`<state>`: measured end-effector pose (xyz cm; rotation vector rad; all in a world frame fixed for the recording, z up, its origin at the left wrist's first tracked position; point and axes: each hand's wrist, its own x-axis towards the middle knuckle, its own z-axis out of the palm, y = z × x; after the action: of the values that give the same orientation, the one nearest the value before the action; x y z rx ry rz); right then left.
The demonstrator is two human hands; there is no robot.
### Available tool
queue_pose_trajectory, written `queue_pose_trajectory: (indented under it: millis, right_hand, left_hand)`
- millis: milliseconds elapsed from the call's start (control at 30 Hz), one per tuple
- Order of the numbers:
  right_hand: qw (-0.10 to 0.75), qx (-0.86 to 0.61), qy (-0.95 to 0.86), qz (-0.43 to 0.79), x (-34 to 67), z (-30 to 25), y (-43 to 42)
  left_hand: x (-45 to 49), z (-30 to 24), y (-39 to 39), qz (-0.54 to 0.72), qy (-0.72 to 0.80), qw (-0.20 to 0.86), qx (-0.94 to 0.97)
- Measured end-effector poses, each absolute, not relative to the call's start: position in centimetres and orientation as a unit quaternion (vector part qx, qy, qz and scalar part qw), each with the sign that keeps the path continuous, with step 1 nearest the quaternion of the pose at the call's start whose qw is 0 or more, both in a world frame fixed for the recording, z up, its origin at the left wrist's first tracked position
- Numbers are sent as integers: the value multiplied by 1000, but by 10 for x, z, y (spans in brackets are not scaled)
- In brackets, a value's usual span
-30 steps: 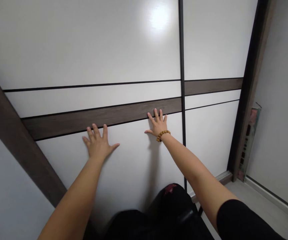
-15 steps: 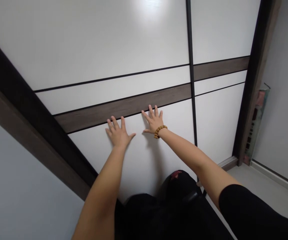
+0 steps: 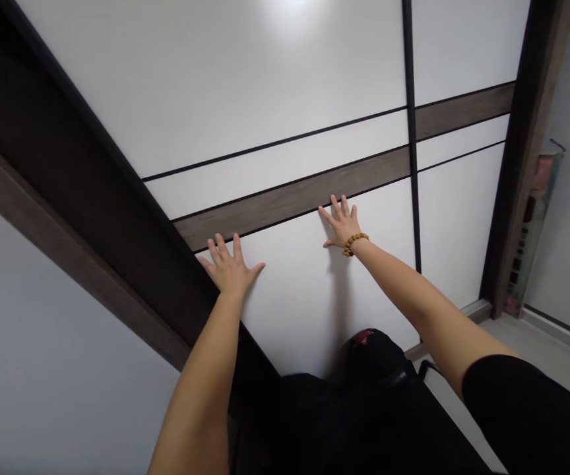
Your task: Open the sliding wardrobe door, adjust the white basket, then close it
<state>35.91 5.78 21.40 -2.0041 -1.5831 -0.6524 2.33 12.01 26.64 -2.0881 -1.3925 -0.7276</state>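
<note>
My left hand (image 3: 230, 267) lies flat with spread fingers on a white sliding wardrobe door (image 3: 289, 316), close to the door's left edge, just below a dark wood-grain strip (image 3: 289, 191). My right hand (image 3: 342, 224) presses flat on the same white panel, its fingertips at the strip's lower black line. A wooden bead bracelet (image 3: 355, 243) circles my right wrist. Neither hand holds anything.
A dark wood frame (image 3: 67, 198) runs diagonally at the left, beside a grey wall (image 3: 57, 343). A black vertical divider (image 3: 412, 132) splits the doors. At the right stand a dark post (image 3: 517, 198), a patterned rolled item (image 3: 532, 224) and a pale floor (image 3: 547, 359).
The white door has slid right under both hands, and the dark band at its left edge has widened. The whole view has also shifted up and to the right.
</note>
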Motion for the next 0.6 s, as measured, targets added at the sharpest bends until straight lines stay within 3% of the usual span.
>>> queue_pose_trajectory:
  millis: [167, 333, 467, 600]
  right_hand:
    - [258, -755, -556, -232, 354, 220, 45]
    - [310, -725, -567, -238, 285, 232, 49]
    - [312, -673, -624, -246, 210, 250, 71]
    - [298, -711, -599, -217, 171, 258, 91]
  left_hand:
    - [25, 264, 119, -256, -494, 247, -793]
    - [32, 266, 115, -274, -479, 213, -806]
    - [23, 273, 115, -272, -444, 248, -817]
    - [6, 277, 125, -264, -394, 276, -836]
